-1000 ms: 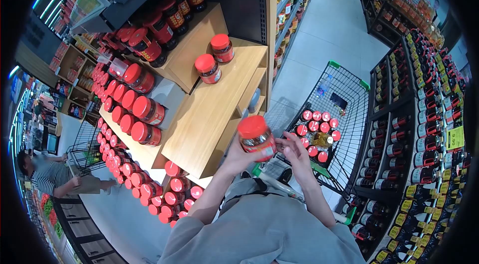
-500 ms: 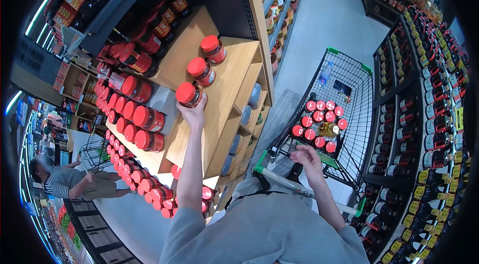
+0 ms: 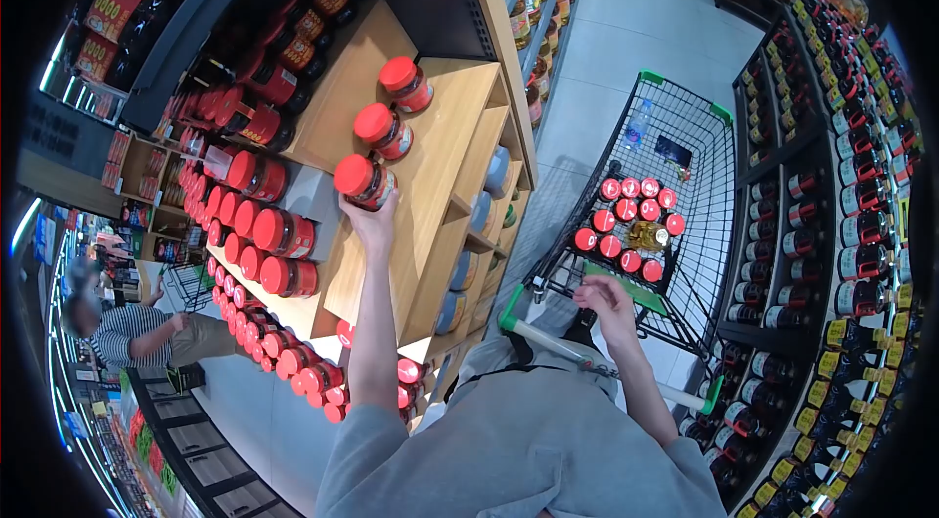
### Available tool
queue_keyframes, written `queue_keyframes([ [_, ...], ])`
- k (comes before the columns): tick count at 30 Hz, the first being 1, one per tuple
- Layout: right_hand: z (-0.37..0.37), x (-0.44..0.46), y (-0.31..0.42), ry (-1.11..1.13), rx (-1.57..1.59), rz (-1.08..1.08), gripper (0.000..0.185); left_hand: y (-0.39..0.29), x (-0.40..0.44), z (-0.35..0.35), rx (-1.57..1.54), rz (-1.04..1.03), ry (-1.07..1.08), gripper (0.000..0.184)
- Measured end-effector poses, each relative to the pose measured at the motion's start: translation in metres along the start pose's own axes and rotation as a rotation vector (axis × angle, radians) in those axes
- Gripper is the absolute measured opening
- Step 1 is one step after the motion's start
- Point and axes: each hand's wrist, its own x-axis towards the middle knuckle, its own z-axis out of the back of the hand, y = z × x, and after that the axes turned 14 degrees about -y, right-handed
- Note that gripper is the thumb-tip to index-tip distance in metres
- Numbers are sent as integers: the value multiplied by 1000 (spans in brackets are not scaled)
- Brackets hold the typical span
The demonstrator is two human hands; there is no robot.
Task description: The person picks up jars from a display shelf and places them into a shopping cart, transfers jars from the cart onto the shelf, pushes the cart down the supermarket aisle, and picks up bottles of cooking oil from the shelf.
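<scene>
My left hand is wrapped round the lower part of a red-lidded glass jar on the wooden shelf. Behind it two more such jars, a middle one and a far one, stand in a row. On the right, my right hand hangs over the near end of the shopping cart, above its handle. Its fingers are loosely bent and hold nothing that shows. Inside the cart are several red-lidded jars and a container of yellowish contents.
Stacked red-lidded jars fill the display to the left. Dark bottles line the right-hand rack. A water bottle and a phone-like dark item lie in the cart. A person in a striped shirt stands at far left.
The view has shifted slightly. My left hand stays on the same jar at the end of the row, and my right hand stays over the cart's near end.
</scene>
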Motion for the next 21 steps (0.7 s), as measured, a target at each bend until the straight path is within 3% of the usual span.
queue_keyframes([
  [21, 1, 1, -2, -10, -32, -10, 27, -10, -1, 4, 31, 0, -24, 92],
])
